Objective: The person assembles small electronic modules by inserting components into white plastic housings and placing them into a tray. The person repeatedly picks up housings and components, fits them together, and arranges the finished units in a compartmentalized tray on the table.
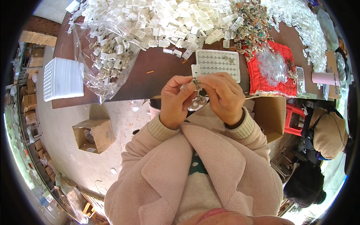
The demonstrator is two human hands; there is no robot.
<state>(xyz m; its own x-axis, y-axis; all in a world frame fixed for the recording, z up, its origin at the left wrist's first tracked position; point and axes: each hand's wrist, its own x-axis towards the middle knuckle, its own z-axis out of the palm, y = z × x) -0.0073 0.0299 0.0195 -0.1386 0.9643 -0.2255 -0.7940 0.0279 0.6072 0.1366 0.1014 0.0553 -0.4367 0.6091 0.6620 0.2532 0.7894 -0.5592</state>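
Both hands are raised together just off the table's front edge, fingertips almost meeting. My left hand (174, 100) is pinched on a small white tag (195, 70) that stands up above the fingers. My right hand (226, 96) is closed at the same spot, fingers bent around the tag's lower end. A shiny chain (198, 102) with a metallic look dangles below the fingertips, between the palms. Fingers partly cover where chain and tag meet, so I cannot tell how they join. Right behind the hands lies a white moulded tray (217, 60) with rows of small pockets.
A huge heap of white tags (150, 22) covers the table's far side. Left are a clear bag (116, 71) of tagged chains and stacked white trays (64, 79). Right are tangled chains (250, 26) and a red cloth (258, 80). Cardboard boxes (101, 131) and a red stool (294, 119) stand below.
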